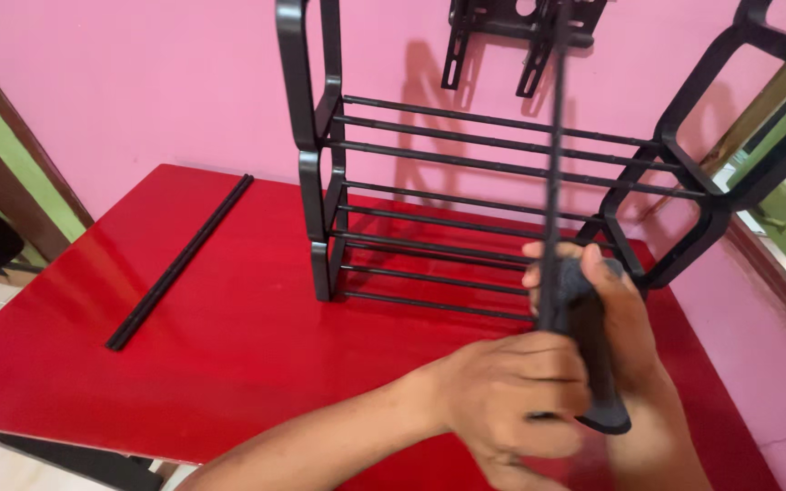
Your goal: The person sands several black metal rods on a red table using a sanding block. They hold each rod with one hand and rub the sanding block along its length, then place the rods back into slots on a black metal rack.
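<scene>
In front of the black tiered rack (502,182), both hands, left hand (502,400) and right hand (625,318), clench around a black side-frame piece (584,336); spare rods (179,264) lie left of it.

Pink wall (138,82) behind glossy red table (229,364).

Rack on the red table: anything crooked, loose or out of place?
The black rack stands upright, its rails looking parallel. One loose black rod lies apart at the table's left. Both hands grip another rod with a dark end piece. No damage shows.
</scene>
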